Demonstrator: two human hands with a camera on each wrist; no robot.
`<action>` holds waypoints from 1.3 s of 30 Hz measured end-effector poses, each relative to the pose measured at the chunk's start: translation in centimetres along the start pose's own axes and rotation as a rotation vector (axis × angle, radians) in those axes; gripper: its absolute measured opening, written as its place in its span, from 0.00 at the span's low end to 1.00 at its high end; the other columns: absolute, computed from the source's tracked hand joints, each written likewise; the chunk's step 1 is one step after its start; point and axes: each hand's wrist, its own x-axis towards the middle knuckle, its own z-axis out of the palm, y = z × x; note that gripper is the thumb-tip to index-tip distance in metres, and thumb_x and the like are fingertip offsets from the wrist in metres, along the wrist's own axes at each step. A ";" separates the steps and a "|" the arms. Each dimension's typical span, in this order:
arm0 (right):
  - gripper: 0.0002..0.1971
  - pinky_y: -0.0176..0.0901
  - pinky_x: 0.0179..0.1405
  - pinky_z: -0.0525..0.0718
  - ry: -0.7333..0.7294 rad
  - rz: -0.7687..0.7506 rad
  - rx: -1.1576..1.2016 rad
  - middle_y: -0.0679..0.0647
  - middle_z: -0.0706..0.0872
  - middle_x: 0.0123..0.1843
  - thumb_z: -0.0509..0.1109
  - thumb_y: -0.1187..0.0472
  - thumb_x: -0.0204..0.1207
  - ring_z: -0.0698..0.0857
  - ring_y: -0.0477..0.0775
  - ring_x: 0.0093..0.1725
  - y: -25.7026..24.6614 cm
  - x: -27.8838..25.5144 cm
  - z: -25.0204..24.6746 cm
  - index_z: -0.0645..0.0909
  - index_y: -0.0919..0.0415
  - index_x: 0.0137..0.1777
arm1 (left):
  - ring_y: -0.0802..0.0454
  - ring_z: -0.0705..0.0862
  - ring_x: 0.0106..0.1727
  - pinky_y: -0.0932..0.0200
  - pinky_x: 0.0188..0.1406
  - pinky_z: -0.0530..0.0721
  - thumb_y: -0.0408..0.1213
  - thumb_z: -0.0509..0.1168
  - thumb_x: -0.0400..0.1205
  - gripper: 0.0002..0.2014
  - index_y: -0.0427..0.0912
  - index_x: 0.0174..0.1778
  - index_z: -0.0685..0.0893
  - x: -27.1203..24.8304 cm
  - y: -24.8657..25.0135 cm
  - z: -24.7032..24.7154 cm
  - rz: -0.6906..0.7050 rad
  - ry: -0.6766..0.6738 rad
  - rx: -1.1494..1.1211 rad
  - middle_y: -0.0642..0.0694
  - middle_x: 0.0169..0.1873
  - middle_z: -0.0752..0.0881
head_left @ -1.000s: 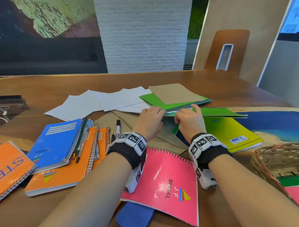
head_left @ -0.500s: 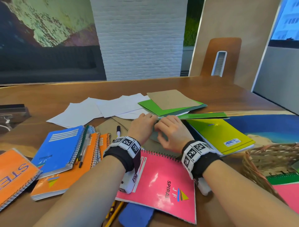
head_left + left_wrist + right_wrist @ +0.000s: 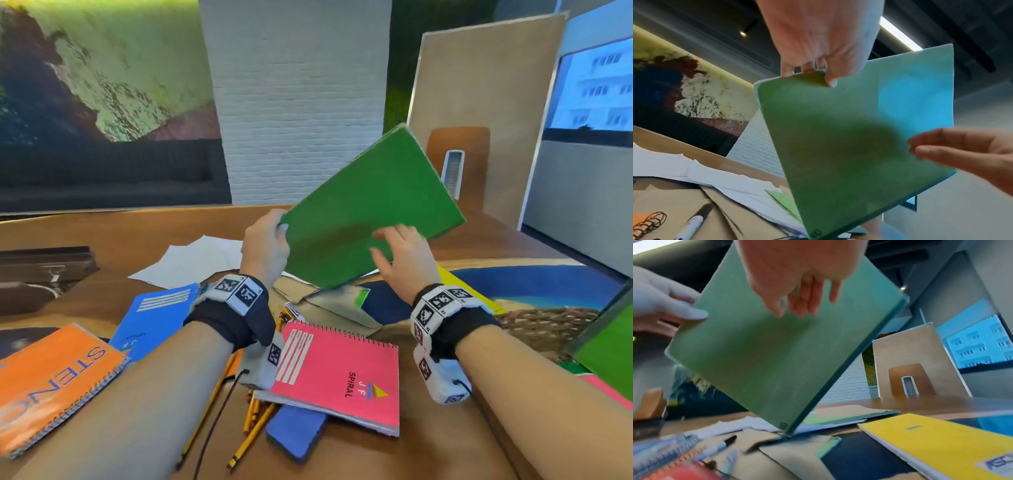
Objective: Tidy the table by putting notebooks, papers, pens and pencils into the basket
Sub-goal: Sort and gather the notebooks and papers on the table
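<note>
A green notebook (image 3: 370, 212) stands tilted above the paper pile, its lower corner (image 3: 786, 431) still touching the brown envelopes (image 3: 329, 305). My left hand (image 3: 265, 245) pinches its upper left corner, thumb on the cover (image 3: 838, 146) and fingers behind. My right hand (image 3: 400, 253) hovers at the notebook's right edge with loose, spread fingers and grips nothing. The wicker basket (image 3: 548, 325) sits at the right with notebooks inside. A pink spiral notebook (image 3: 342, 373), a blue one (image 3: 157, 315), an orange one (image 3: 51, 377) and a yellow one (image 3: 941, 443) lie on the table.
White sheets (image 3: 191, 260) lie beyond my left hand. Several pencils (image 3: 253, 428) and a blue pad (image 3: 294, 431) lie under the pink notebook's near edge. A marker (image 3: 694, 222) rests on the envelopes. A dark object (image 3: 41, 270) sits far left, a chair (image 3: 455, 161) across the table.
Both hands were low on the pile at the green notebook's edge. My left hand has now raised the notebook upright by its corner, and my right hand has come off it.
</note>
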 end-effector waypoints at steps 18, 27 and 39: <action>0.20 0.50 0.62 0.73 0.199 0.779 0.673 0.70 0.78 0.67 0.62 0.60 0.82 0.77 0.65 0.67 -6.8 1.3 -5.4 0.72 0.76 0.66 | 0.53 0.81 0.61 0.79 0.55 0.67 0.39 0.62 0.84 0.16 0.37 0.66 0.82 -5.5 6.5 -1.3 0.250 -0.378 -0.089 0.42 0.62 0.85; 0.23 0.42 0.55 0.67 0.331 0.657 0.551 0.67 0.75 0.71 0.57 0.56 0.85 0.75 0.64 0.69 -4.8 -0.2 -9.2 0.63 0.68 0.76 | 0.41 0.68 0.76 0.53 0.72 0.67 0.48 0.61 0.84 0.31 0.32 0.78 0.64 -3.5 2.3 -5.0 -0.283 -0.325 0.156 0.35 0.76 0.70; 0.15 0.44 0.37 0.67 0.534 0.539 0.446 0.56 0.77 0.38 0.56 0.57 0.85 0.75 0.56 0.39 -1.8 -2.0 -12.6 0.74 0.70 0.58 | 0.43 0.73 0.73 0.55 0.67 0.71 0.48 0.61 0.84 0.28 0.40 0.78 0.66 -2.4 7.0 -1.9 -0.245 -0.391 -0.059 0.42 0.73 0.74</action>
